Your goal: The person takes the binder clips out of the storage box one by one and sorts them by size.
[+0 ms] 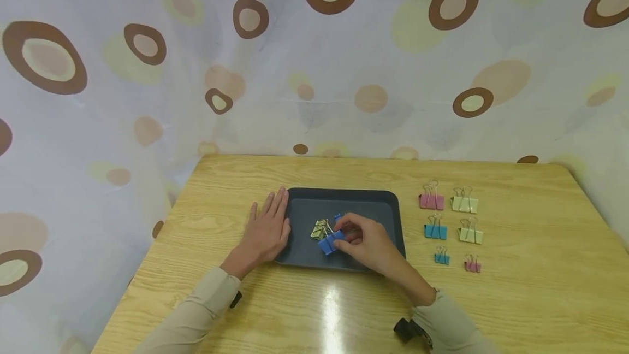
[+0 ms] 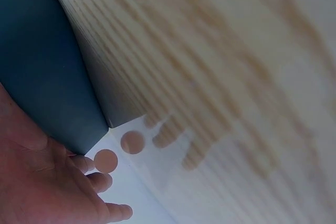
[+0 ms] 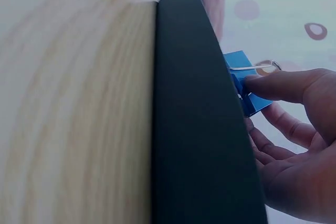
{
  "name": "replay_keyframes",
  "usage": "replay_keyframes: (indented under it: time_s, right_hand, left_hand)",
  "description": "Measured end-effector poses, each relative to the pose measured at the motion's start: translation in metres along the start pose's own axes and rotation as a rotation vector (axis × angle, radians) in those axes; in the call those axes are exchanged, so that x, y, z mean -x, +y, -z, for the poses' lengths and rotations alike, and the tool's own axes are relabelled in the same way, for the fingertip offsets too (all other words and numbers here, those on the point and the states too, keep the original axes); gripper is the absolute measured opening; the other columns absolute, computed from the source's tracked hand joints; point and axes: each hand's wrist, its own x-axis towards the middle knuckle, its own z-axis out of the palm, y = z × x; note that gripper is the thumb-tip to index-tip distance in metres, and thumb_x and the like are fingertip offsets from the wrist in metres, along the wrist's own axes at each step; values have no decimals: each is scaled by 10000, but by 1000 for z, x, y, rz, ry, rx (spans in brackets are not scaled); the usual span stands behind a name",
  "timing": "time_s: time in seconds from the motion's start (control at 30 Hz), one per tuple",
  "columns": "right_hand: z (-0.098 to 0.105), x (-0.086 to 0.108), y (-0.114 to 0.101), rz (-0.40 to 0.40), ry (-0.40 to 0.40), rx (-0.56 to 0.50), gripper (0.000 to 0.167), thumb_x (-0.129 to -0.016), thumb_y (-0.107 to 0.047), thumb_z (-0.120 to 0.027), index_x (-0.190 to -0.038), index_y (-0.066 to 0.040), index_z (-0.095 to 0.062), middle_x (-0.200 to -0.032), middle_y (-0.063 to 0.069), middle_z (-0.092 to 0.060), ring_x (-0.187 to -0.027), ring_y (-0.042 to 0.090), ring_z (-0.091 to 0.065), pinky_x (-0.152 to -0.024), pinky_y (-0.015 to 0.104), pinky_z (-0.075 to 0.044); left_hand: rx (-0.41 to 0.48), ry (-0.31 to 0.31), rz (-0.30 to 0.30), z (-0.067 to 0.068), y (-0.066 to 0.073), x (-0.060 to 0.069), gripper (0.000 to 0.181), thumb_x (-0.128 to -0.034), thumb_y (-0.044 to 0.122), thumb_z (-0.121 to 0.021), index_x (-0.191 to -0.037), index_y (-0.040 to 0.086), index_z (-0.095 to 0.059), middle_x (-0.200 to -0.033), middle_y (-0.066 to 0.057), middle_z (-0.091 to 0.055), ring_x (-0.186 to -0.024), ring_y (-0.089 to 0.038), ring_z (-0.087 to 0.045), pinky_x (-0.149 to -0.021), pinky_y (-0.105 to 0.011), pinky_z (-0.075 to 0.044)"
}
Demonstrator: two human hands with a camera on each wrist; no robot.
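Over a dark tray (image 1: 304, 262), the right hand (image 1: 371, 242) pinches a blue binder clip (image 1: 330, 243) between thumb and fingers. In the right wrist view that blue clip (image 3: 254, 100) shows beyond the tray's wall (image 3: 199, 129), held by the right hand (image 3: 302, 145). A yellow-green clip (image 1: 318, 230) lies in the tray, just left of the held one. Another blue clip (image 1: 337, 217) is partly hidden behind the right fingers. With fingers straight, the left hand (image 1: 265, 232) rests against the tray's left edge; the left wrist view shows this hand (image 2: 58, 187) beside the tray wall (image 2: 47, 66).
Right of the tray, several binder clips stand in two columns on the wooden table (image 1: 530, 234): a large pink clip (image 1: 431, 201), pale yellow clips (image 1: 464, 204), blue clips (image 1: 435, 231) and a small pink clip (image 1: 473, 267). A patterned curtain (image 1: 275, 70) hangs behind the table.
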Motion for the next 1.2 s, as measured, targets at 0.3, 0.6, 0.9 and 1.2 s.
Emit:
replay_keyframes:
  time_s: [0.3, 0.6, 0.9, 1.2]
  right_hand:
    - [28, 4, 4, 6, 17, -1, 182, -883, -64, -803, -1033, -85, -702, -1027, 61, -701, -820, 160, -680, -733, 277, -580]
    - [55, 3, 16, 51, 64, -28, 186, -883, -22, -792, -1043, -63, -707, -1038, 89, -702, -909, 241, -703, -766, 277, -587]
    - [90, 8, 23, 12, 132, -12, 192, -932, -79, -759, -1114, -41, -709, -1091, 133, -710, -973, 245, -705, -806, 237, -576]
    - [119, 16, 28, -24, 227, 6, 256, -954, -133, -747, -1178, -18, -704, -1157, 182, -692, -964, 34, -661, -829, 172, -541]
  left_hand:
    - [-7, 13, 1, -4, -1, -1, 624, -1106, 272, -332, -1649, 48, -122, -1719, -97, -105, -1565, -329, -147, -1194, -647, -161]
    - [-8, 4, 9, -4, -1, 0, 624, -1107, 276, -317, -1651, 53, -107, -1722, -90, -87, -1568, -325, -131, -1198, -642, -154]
    - [-2, 2, 6, -2, 0, 0, 625, -1107, 279, -316, -1649, 44, -111, -1722, -94, -86, -1567, -331, -136, -1197, -645, -154]
    - [-2, -3, 7, 1, 1, 0, 629, -1108, 280, -329, -1649, 44, -111, -1721, -97, -85, -1566, -331, -140, -1197, -644, -159]
